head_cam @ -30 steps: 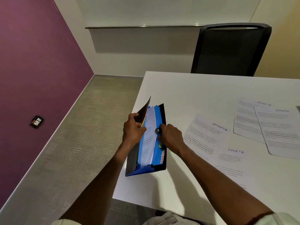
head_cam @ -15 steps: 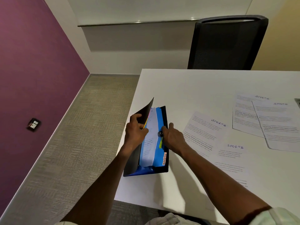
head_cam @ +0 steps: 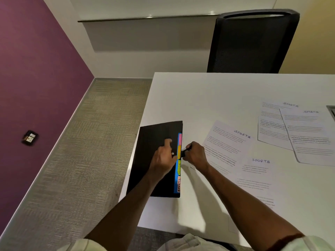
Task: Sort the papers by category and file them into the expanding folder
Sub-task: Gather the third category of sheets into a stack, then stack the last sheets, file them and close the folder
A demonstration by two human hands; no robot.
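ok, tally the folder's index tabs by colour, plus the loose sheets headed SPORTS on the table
pink tab: 1
yellow tab: 1
green tab: 1
peach tab: 1
SPORTS sheets: 4
Total: 8

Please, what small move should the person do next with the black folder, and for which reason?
Probably draw the strap over the stud to fasten it. The expanding folder lies flat with its cover down, the left hand rests on it, and the right hand pinches the strap. However, four SPORTS papers lie unfiled on the table, so reopening may follow.
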